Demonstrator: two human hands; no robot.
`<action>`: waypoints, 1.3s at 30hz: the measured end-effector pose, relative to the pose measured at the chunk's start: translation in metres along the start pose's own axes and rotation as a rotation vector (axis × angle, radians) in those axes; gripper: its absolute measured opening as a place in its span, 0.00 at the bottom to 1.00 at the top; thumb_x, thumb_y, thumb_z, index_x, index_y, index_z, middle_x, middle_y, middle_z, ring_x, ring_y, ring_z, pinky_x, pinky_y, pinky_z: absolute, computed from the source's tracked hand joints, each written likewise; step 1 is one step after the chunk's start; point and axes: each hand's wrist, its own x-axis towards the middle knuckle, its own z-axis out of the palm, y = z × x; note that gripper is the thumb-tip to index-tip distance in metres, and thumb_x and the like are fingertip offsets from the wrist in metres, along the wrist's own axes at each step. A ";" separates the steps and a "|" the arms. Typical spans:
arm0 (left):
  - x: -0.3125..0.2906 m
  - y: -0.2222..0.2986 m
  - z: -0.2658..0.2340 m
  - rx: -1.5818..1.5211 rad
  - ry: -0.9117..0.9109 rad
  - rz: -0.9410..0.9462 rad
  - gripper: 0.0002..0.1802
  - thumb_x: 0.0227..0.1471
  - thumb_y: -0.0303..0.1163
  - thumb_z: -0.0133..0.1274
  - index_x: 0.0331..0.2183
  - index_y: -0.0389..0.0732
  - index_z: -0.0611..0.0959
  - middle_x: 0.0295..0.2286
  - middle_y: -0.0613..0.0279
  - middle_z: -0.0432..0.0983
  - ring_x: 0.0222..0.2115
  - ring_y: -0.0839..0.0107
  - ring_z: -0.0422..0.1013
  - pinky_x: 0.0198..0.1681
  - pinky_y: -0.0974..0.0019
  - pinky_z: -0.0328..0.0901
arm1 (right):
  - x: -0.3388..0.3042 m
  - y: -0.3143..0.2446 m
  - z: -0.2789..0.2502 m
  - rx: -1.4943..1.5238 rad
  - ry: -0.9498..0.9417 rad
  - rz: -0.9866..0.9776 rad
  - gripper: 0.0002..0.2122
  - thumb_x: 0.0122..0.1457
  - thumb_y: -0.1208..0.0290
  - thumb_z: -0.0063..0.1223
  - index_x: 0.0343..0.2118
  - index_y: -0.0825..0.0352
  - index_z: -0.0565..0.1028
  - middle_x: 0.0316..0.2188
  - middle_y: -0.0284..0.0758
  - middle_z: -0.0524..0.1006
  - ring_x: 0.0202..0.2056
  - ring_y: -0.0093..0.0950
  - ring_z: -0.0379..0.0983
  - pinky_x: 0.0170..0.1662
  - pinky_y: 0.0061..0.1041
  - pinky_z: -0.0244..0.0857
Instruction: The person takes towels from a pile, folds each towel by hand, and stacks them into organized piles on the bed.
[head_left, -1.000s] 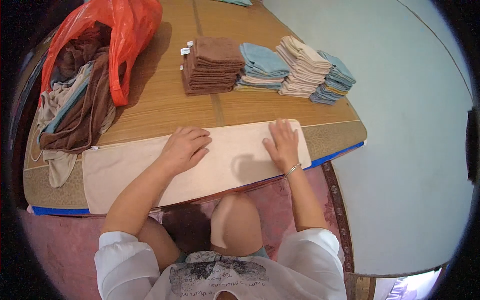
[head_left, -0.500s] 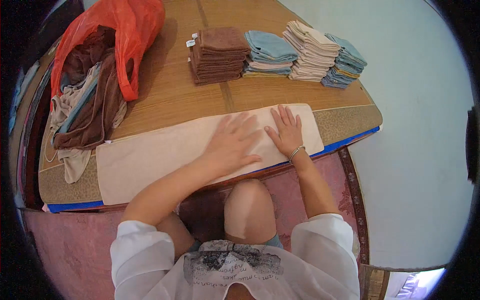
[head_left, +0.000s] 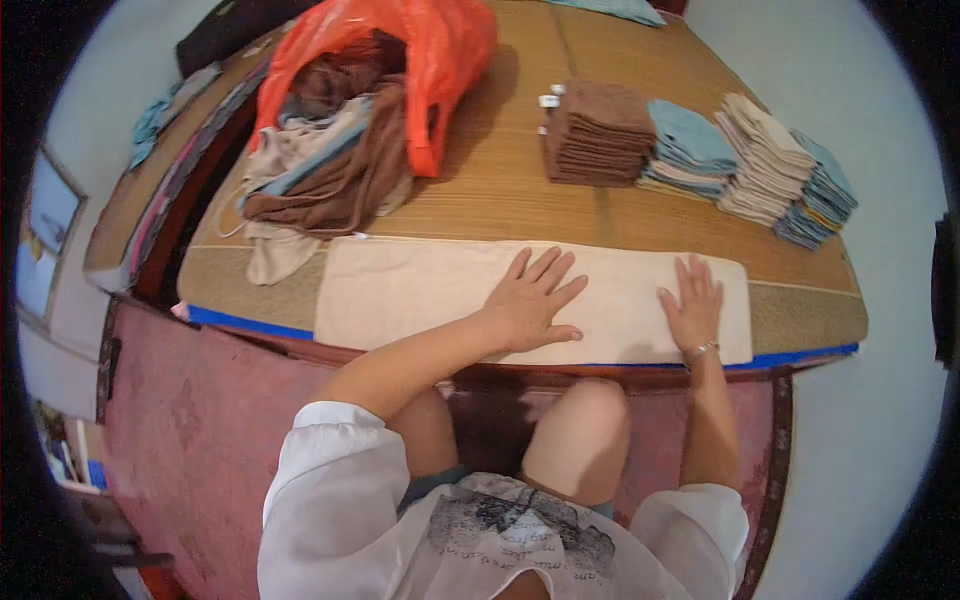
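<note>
A long cream towel [head_left: 430, 290] lies flat along the near edge of the mat-covered bed, with a small white tag at its far left corner. My left hand [head_left: 535, 303] rests palm down near the towel's middle, fingers spread. Close to its right end, my right hand [head_left: 695, 310] also lies flat, with the fingers apart and a bracelet on the wrist. Neither hand grips anything.
At the back left, a red plastic bag [head_left: 455, 70] spills brown, cream and blue cloths [head_left: 335, 190]. Folded stacks stand at the back right: brown [head_left: 600, 135], blue [head_left: 690, 140], cream [head_left: 765, 160] and mixed blue [head_left: 820, 190]. A pale wall [head_left: 880, 250] borders the right side.
The view has swung left, shifting the scene rightward. My left hand has slid left along the towel, widening the gap between my hands. My right hand stays near the towel's right end.
</note>
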 end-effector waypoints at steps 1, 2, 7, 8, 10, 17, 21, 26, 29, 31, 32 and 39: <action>-0.014 -0.010 -0.004 0.010 0.001 -0.054 0.42 0.49 0.63 0.39 0.58 0.46 0.58 0.59 0.49 0.45 0.61 0.55 0.39 0.61 0.48 0.33 | 0.000 -0.002 -0.001 0.003 -0.007 -0.002 0.29 0.55 0.50 0.43 0.59 0.56 0.58 0.62 0.35 0.52 0.63 0.34 0.42 0.62 0.46 0.30; -0.029 -0.020 -0.008 0.018 0.005 -0.105 0.42 0.49 0.63 0.39 0.58 0.47 0.59 0.59 0.49 0.45 0.61 0.55 0.39 0.61 0.48 0.33 | 0.000 -0.004 -0.002 0.002 -0.014 -0.002 0.29 0.56 0.51 0.43 0.59 0.56 0.57 0.62 0.36 0.52 0.63 0.34 0.42 0.62 0.46 0.30; -0.090 -0.074 -0.026 0.064 0.047 -0.286 0.41 0.49 0.62 0.42 0.57 0.47 0.60 0.59 0.49 0.46 0.61 0.55 0.40 0.61 0.48 0.34 | -0.001 0.003 0.004 0.006 0.006 -0.020 0.28 0.56 0.52 0.43 0.59 0.57 0.58 0.62 0.36 0.52 0.63 0.35 0.43 0.62 0.47 0.31; -0.101 -0.086 -0.028 0.065 0.049 -0.339 0.40 0.49 0.61 0.43 0.57 0.47 0.61 0.59 0.49 0.46 0.61 0.55 0.40 0.61 0.48 0.34 | -0.001 0.002 0.004 -0.011 0.016 -0.018 0.27 0.57 0.53 0.43 0.58 0.57 0.58 0.62 0.36 0.52 0.63 0.36 0.43 0.61 0.47 0.31; -0.125 -0.112 -0.030 0.133 0.081 -0.384 0.39 0.49 0.60 0.43 0.57 0.47 0.62 0.58 0.50 0.49 0.60 0.55 0.42 0.61 0.49 0.36 | 0.002 -0.005 0.000 0.006 0.013 -0.023 0.27 0.57 0.54 0.43 0.58 0.58 0.58 0.61 0.36 0.52 0.63 0.36 0.43 0.61 0.47 0.32; -0.160 -0.181 -0.044 0.109 0.340 -0.491 0.26 0.50 0.47 0.48 0.47 0.41 0.73 0.46 0.52 0.68 0.48 0.55 0.62 0.52 0.53 0.53 | 0.001 -0.005 -0.002 0.002 0.003 -0.009 0.27 0.57 0.53 0.43 0.58 0.59 0.60 0.62 0.36 0.52 0.63 0.36 0.43 0.61 0.46 0.32; -0.156 -0.150 -0.055 0.173 0.443 -0.436 0.23 0.49 0.44 0.50 0.44 0.41 0.75 0.45 0.52 0.68 0.48 0.56 0.62 0.52 0.52 0.53 | 0.003 -0.006 0.004 0.005 0.007 -0.029 0.26 0.57 0.53 0.42 0.57 0.59 0.60 0.61 0.36 0.52 0.63 0.36 0.43 0.61 0.46 0.32; -0.159 -0.110 -0.030 0.062 0.253 -0.356 0.28 0.49 0.48 0.50 0.50 0.45 0.70 0.53 0.54 0.60 0.56 0.58 0.53 0.58 0.51 0.44 | 0.001 0.000 0.006 -0.021 0.021 -0.034 0.27 0.57 0.52 0.42 0.58 0.58 0.60 0.61 0.35 0.52 0.63 0.35 0.43 0.62 0.45 0.32; -0.179 -0.129 -0.034 0.172 0.218 -0.421 0.30 0.51 0.50 0.46 0.53 0.47 0.68 0.56 0.56 0.56 0.58 0.58 0.49 0.60 0.50 0.41 | 0.003 -0.002 0.003 -0.016 0.035 -0.032 0.27 0.57 0.52 0.42 0.58 0.58 0.59 0.62 0.35 0.52 0.63 0.35 0.44 0.62 0.45 0.33; -0.192 -0.141 -0.037 0.195 0.229 -0.476 0.30 0.51 0.50 0.46 0.53 0.47 0.67 0.56 0.56 0.56 0.58 0.58 0.49 0.60 0.50 0.41 | 0.002 -0.003 0.000 -0.010 0.019 -0.015 0.27 0.57 0.51 0.42 0.58 0.58 0.59 0.62 0.34 0.52 0.62 0.35 0.44 0.62 0.45 0.33; -0.198 -0.146 -0.038 0.224 0.244 -0.531 0.30 0.52 0.50 0.45 0.53 0.47 0.67 0.56 0.56 0.56 0.58 0.57 0.49 0.60 0.50 0.41 | 0.003 -0.004 0.000 -0.002 0.010 0.001 0.27 0.57 0.51 0.42 0.58 0.58 0.59 0.62 0.34 0.52 0.62 0.35 0.44 0.62 0.45 0.33; -0.161 -0.089 -0.043 0.217 0.335 -0.327 0.28 0.46 0.48 0.52 0.48 0.46 0.73 0.53 0.51 0.59 0.56 0.54 0.53 0.58 0.46 0.44 | 0.003 -0.002 0.003 0.007 0.038 -0.018 0.27 0.57 0.50 0.42 0.58 0.57 0.60 0.61 0.35 0.53 0.62 0.35 0.44 0.62 0.45 0.32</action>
